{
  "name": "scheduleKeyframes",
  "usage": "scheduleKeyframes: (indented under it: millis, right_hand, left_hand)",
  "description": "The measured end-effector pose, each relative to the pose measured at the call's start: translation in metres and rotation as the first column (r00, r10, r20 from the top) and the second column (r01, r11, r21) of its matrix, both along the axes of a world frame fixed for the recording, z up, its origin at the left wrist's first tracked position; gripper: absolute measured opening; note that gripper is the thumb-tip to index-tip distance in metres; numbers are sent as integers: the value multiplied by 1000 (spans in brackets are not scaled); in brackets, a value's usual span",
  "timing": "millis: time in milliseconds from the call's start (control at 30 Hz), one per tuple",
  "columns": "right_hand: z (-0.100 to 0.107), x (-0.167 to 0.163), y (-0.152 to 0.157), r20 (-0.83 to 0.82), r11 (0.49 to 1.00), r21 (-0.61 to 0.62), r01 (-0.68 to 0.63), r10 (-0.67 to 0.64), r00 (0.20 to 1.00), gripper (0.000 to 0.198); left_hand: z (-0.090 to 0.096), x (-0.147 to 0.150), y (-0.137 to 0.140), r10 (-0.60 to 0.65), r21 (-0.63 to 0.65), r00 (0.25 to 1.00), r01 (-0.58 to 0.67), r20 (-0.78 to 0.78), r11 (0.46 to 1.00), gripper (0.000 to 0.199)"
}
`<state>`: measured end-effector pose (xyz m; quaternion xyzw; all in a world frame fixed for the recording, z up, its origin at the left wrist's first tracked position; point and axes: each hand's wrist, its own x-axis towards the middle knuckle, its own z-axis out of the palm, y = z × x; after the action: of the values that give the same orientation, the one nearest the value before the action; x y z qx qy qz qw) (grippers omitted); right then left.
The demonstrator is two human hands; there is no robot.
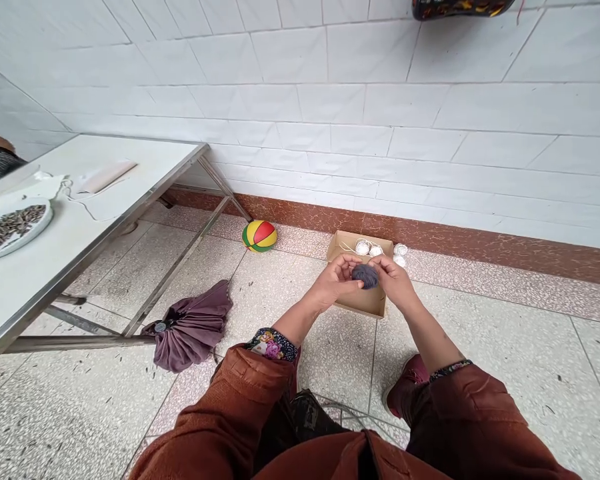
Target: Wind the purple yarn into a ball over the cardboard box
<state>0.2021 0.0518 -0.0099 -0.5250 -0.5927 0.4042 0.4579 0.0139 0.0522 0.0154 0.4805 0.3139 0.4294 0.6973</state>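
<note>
A dark grey ball of yarn sits at the centre of the frame, held over a cardboard box on the floor that carries white yarn balls at its far end, with two more just right of it by the wall. The left hand and right hand curl closed around the ball from either side, fingertips touching it. Further left lie a striped ball, a folded purple umbrella and, at the left edge, a desk bearing a plate of seeds.
</note>
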Motion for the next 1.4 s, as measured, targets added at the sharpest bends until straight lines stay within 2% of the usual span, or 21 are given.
scheduleKeyframes:
  millis: [100, 167, 233, 267, 333, 433, 500, 567, 633, 700, 767, 833, 900, 967, 1067, 1133, 1233, 1300, 1400]
  right_hand:
    - [-2, -7, -7, 112, 989, 18, -149, 146, 983, 26]
    - [4, -10, -14, 173, 959, 43, -279, 268, 948, 23]
    - [13, -10, -18, 179, 932, 74, -356, 338, 924, 21]
    - [18, -9, -19, 158, 931, 92, -354, 337, 928, 20]
    - [23, -5, -17, 98, 954, 129, -270, 258, 961, 20]
    - [21, 1, -10, 52, 982, 163, -93, 85, 995, 22]
    - [14, 2, -6, 45, 987, 158, -23, 16, 999, 23]
    - [5, 2, -3, 61, 991, 131, 8, -16, 998, 23]
    - [-1, -1, -4, 108, 995, 96, 4, -14, 994, 21]
    - [-3, -5, -7, 165, 995, 74, -69, 57, 985, 19]
    - [0, -10, -13, 207, 975, 75, -208, 189, 960, 19]
    - [7, -14, -18, 224, 929, 77, -362, 338, 914, 22]
    - [16, -16, -22, 189, 895, 76, -440, 420, 888, 24]
    - [23, -13, -22, 101, 915, 86, -395, 386, 917, 22]
    - [26, -2, -16, -16, 980, 90, -178, 180, 983, 24]
    - [21, 6, -9, -24, 995, 89, -52, 55, 998, 26]
    - [8, 11, 0, 28, 995, 94, 29, -32, 999, 27]
    - [0, 8, 1, 78, 997, 72, 20, -25, 997, 27]
    - [-6, -3, -4, 167, 995, 58, -86, 75, 983, 25]
  left_hand:
    - [-2, -2, 9, 128, -32, 991, -127, 33, 991, 47]
    - [-5, -4, 15, 202, -28, 978, -204, -56, 979, 46]
    - [-9, -6, 17, 227, -1, 952, -232, -203, 973, 46]
    - [-10, -6, 16, 216, 13, 938, -220, -270, 975, 46]
    - [-11, -5, 12, 139, 27, 930, -138, -341, 990, 45]
    - [-9, -1, 3, -42, -3, 960, 43, -277, 999, 43]
    - [-7, 1, -1, -110, -45, 976, 103, -186, 994, 44]
    - [-5, 3, 0, -76, -82, 993, 68, -91, 994, 45]
    - [-5, 2, 4, 28, -97, 999, -29, -18, 995, 46]
    - [-6, 0, 10, 144, -106, 989, -142, 13, 984, 45]
    - [-8, -3, 16, 231, -112, 973, -231, -15, 967, 44]
    - [-10, -5, 19, 273, -96, 958, -281, -87, 955, 43]
    - [-13, -5, 19, 272, -62, 948, -285, -166, 956, 44]
    - [-14, -5, 17, 234, -37, 947, -248, -220, 968, 46]
    - [-14, -2, 11, 107, -20, 963, -115, -247, 993, 45]
    - [-12, 0, 7, -19, -17, 974, 15, -227, 1000, 45]
    - [-8, 2, 3, -141, -32, 983, 138, -114, 990, 48]
    - [-6, 2, 4, -84, -43, 996, 83, -13, 996, 47]
    - [-8, 0, 12, 110, -68, 993, -106, 47, 992, 46]
